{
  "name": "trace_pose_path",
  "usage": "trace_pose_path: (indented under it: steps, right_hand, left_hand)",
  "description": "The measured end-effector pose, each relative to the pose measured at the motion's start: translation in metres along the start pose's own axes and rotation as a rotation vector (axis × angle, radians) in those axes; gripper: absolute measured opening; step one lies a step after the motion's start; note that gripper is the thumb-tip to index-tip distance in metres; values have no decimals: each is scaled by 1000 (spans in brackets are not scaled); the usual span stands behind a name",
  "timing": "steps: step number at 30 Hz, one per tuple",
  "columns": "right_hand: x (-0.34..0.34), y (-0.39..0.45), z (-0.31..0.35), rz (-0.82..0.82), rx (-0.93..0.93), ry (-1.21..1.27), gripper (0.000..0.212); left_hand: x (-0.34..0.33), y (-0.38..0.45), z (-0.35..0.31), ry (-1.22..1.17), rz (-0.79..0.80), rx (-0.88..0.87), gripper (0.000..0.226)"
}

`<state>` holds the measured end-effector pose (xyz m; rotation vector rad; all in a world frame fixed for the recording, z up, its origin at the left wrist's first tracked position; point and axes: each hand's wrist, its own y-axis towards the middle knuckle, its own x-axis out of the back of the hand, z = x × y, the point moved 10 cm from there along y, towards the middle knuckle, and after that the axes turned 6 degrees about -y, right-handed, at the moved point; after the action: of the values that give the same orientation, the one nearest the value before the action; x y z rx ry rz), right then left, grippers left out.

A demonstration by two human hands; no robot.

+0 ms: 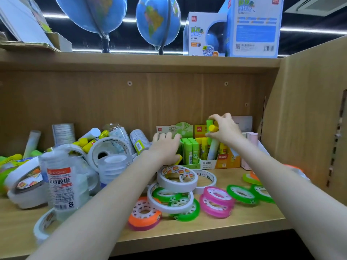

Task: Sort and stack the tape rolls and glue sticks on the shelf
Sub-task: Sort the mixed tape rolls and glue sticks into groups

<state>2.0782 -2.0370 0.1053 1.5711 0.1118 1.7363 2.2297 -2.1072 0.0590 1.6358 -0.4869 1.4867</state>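
While the right hand (224, 129) pinches two glue sticks (211, 126), one green-capped and one yellow-capped, above the orange display box (220, 163), the left hand (166, 147) rests with fingers spread on the green display box (189, 162). Loose tape rolls (177, 178) lie on the shelf (244, 220) before both boxes; further glue sticks and wrapped tape lie heaped at left.

Both my forearms reach forward and up, bare to the elbow, the left from lower left, the right from lower right. My left hand (166, 145) lies palm down with fingers spread and fairly straight, its thumb side tucked low. My right hand (224, 129) is raised higher, wrist bent, fingers and thumb curled in a pinch.
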Motion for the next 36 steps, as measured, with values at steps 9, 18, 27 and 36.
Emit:
trace_pose_path:
  steps: [9, 18, 27, 36]
  right_hand:
    - [-8, -8, 23, 47, 212, -478, 47]
    - [47, -11, 1, -368, 61, 453, 9]
    - [-1, -13, 45, -263, 284, 216, 19]
    - [-42, -21, 24, 54, 398, -379, 51]
  left_hand:
    - [-10, -11, -8, -53, 55, -74, 73]
    - [-11, -9, -9, -4, 55, -66, 74]
    - [-12, -9, -7, 38, 23, -71, 71]
    - [-10, -10, -8, 36, -5, -74, 70]
